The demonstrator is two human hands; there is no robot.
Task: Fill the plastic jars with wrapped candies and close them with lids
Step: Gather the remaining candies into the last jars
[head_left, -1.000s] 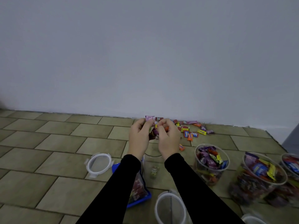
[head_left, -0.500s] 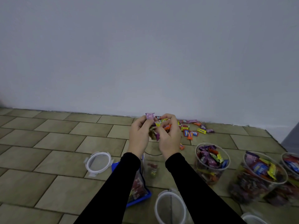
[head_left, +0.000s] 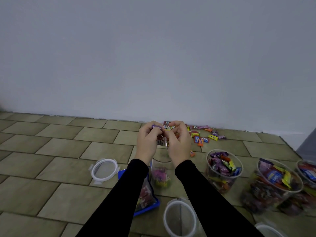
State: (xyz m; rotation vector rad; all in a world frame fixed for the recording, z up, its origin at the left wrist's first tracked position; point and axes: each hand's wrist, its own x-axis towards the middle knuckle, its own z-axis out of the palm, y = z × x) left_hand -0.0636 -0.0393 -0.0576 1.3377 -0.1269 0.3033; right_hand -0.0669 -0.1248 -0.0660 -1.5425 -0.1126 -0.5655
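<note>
Two hands meet at the centre of the frame, both in black sleeves. The left hand and the right hand curl their fingers round a shared bunch of wrapped candies, held just above a clear jar on the tiled floor. That jar holds a small heap of candies at its bottom. Right of it stand three fuller jars: one nearest, a larger one further right, and a third cut by the right edge. Loose candies lie scattered by the wall, upper right of the hands. A round lid lies left of the arms, another lid at the bottom centre. A blue-edged bag lies partly under the left sleeve.
</note>
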